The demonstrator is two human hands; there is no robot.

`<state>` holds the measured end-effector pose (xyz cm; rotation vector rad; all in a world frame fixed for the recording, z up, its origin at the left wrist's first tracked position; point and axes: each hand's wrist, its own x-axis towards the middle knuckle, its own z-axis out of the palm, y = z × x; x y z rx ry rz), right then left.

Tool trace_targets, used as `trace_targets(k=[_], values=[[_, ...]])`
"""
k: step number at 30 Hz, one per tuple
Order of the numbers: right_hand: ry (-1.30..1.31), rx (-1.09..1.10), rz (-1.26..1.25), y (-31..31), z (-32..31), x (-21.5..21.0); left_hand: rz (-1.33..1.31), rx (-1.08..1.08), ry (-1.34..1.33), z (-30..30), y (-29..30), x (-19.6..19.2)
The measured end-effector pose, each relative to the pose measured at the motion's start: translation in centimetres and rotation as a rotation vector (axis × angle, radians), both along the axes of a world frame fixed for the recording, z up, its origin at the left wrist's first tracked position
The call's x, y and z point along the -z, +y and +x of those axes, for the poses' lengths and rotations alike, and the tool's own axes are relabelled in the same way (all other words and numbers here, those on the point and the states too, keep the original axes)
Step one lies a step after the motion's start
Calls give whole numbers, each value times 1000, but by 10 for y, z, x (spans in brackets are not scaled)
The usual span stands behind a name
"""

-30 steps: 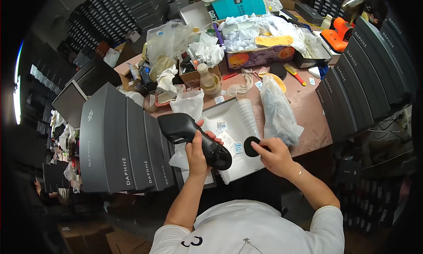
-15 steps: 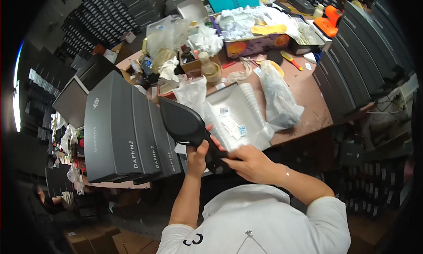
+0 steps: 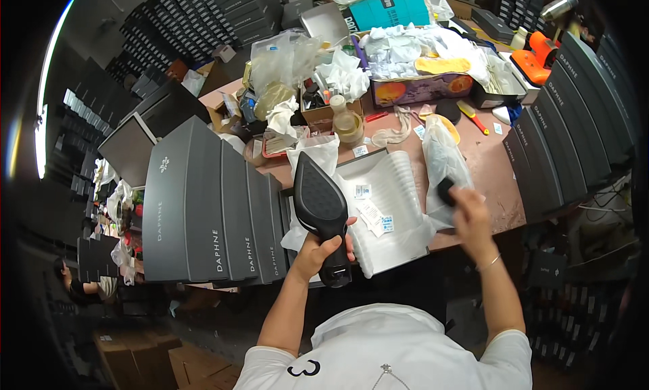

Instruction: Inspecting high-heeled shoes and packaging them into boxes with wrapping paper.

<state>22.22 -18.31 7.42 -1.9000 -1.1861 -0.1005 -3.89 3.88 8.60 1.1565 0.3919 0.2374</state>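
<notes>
My left hand (image 3: 323,253) is closed round the middle of a black shoe (image 3: 320,195), its patterned sole facing up and its pointed toe away from me. To the right, my right hand (image 3: 473,221) pinches a small black block-like object (image 3: 446,191); its exact kind is not clear. That hand is over the near end of a shoe-like bundle in a thin white bag (image 3: 443,160). Between my hands lies a box lined with white foam sheet (image 3: 399,187), with small printed paper packets (image 3: 370,215) on the sheet. The shoe is over the box's left side.
Dark grey shoe boxes (image 3: 186,214) stand stacked at the left, with more boxes (image 3: 561,119) at the right. Farther back are a purple carton (image 3: 419,91) full of crumpled paper, a glass bottle (image 3: 346,123), a yellow-red brush (image 3: 473,117) and an orange tool (image 3: 534,60).
My right hand has left the shoe's heel end and moved right, now with a small black object in its fingers. The shoe in my left hand has turned more upright in view.
</notes>
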Motion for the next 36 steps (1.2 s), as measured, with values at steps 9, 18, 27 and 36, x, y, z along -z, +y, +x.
trace_targets(k=[9,18,27,36], values=[[-114,346,-293,6,152,111,77,47,229,6,19,3],[20,203,-711,22,74,140,1266,-196,540,4,45,37],[381,109,-46,8,0,-50,698,-175,-204,59,-95,9],[-344,-106,53,31,-67,-76,176,-309,-119,11,-83,30]])
